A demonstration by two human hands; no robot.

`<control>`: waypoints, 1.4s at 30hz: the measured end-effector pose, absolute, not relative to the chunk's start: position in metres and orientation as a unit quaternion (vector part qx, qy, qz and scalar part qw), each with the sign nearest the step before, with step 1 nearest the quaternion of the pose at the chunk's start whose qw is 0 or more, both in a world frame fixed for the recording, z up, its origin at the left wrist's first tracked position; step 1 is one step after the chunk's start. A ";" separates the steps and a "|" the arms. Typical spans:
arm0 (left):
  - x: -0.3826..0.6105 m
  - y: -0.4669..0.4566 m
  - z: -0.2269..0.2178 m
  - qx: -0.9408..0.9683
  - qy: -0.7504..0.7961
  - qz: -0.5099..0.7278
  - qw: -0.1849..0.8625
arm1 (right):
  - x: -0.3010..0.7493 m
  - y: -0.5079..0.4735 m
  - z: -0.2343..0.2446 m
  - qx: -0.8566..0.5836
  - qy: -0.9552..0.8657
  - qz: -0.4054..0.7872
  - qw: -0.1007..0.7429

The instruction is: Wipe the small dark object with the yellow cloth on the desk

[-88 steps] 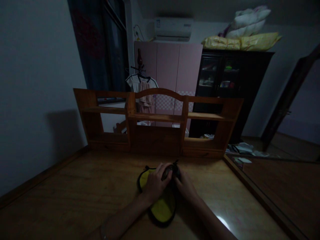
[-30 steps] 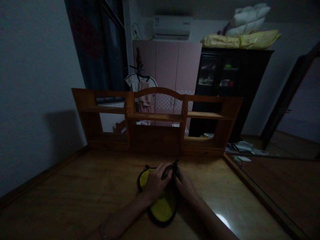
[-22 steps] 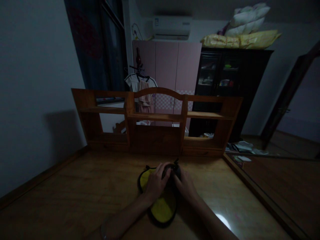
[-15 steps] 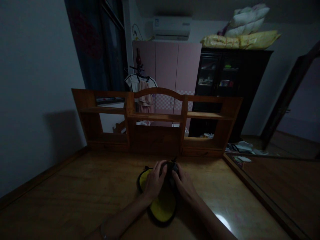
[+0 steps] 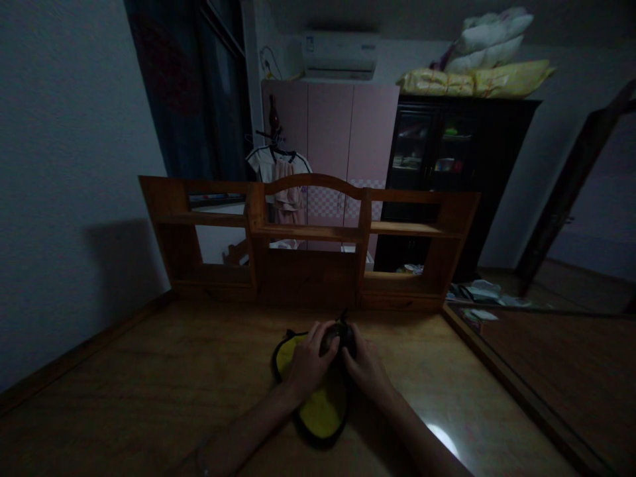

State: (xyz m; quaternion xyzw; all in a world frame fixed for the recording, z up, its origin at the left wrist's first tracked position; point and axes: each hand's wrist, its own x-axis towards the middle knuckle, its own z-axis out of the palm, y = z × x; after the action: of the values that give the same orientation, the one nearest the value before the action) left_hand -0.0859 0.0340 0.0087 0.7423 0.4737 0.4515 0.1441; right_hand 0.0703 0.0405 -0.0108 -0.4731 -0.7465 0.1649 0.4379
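Observation:
My left hand (image 5: 309,361) and my right hand (image 5: 368,364) close from either side around a dark, rounded, slightly shiny object (image 5: 330,340). Its kind is hard to make out in the dim light. Both thumbs press on its near side, and thin dark bits stick out beyond the fingertips. Under my hands lies a flat yellow piece with a thick black rim (image 5: 322,414), rounded at its near end. Another yellow part shows to the left of my left hand. My hands and forearms hide how the yellow parts and the dark object join, if they do.
The wooden tabletop (image 5: 173,377) carries a low wooden shelf unit (image 5: 308,233) along its far edge. A wall (image 5: 64,165) borders it at left, and a raised wooden edge (image 5: 497,371) runs along the right. Beyond stand a pink wardrobe (image 5: 328,126) and a black cabinet (image 5: 481,146).
The dark object has turned slightly between my hands, and its rounded, shiny side now shows more by the left thumb. My hands stay in nearly the same place.

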 end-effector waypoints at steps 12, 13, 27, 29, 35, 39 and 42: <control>-0.084 0.035 0.009 0.737 0.457 0.474 0.151 | 0.074 0.039 -0.002 -0.498 -0.713 0.179 0.459; -0.084 0.036 0.008 0.737 0.454 0.475 0.160 | 0.074 0.039 -0.002 -0.503 -0.712 0.177 0.458; -0.086 0.038 0.004 0.722 0.467 0.456 0.229 | 0.069 0.039 -0.004 -0.497 -0.713 0.172 0.464; -0.086 0.038 0.002 0.721 0.473 0.456 0.220 | 0.070 0.040 -0.003 -0.491 -0.711 0.173 0.472; -0.085 0.037 0.000 0.729 0.453 0.471 0.203 | 0.076 0.044 -0.002 -0.458 -0.729 0.188 0.472; -0.084 0.037 0.000 0.735 0.444 0.474 0.197 | 0.077 0.044 -0.001 -0.459 -0.731 0.176 0.473; -0.084 0.037 0.000 0.735 0.440 0.478 0.196 | 0.077 0.042 0.003 -0.458 -0.734 0.153 0.478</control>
State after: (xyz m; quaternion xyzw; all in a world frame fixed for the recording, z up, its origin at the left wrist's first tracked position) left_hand -0.0842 0.0370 0.0004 0.7346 0.4400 0.4780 0.1957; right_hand 0.0767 0.0422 0.0026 -0.4578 -0.7340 0.1531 0.4778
